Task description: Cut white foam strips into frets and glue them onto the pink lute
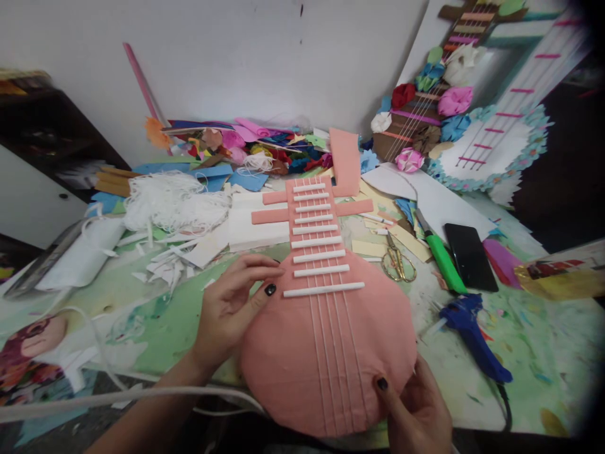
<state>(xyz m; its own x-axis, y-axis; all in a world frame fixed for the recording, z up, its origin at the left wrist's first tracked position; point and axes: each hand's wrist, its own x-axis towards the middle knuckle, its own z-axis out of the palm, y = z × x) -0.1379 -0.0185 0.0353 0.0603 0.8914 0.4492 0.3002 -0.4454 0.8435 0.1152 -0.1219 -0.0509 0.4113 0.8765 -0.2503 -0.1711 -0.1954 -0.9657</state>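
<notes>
A pink craft guitar (326,340) lies flat on the work table, its round body toward me and its neck pointing away. White strings run down it and several white strips cross the neck as frets. My left hand (231,309) rests on the body's left edge, fingers curled, thumb pressing the pink surface beside the lowest white strip. My right hand (416,407) grips the body's lower right rim, thumb on top and fingers underneath.
Gold scissors (398,261), a green utility knife (442,255), a black phone (470,256) and a blue glue gun (472,337) lie to the right. White cord and paper scraps (174,202) heap at left. Finished decorated guitars (472,120) lean at back right.
</notes>
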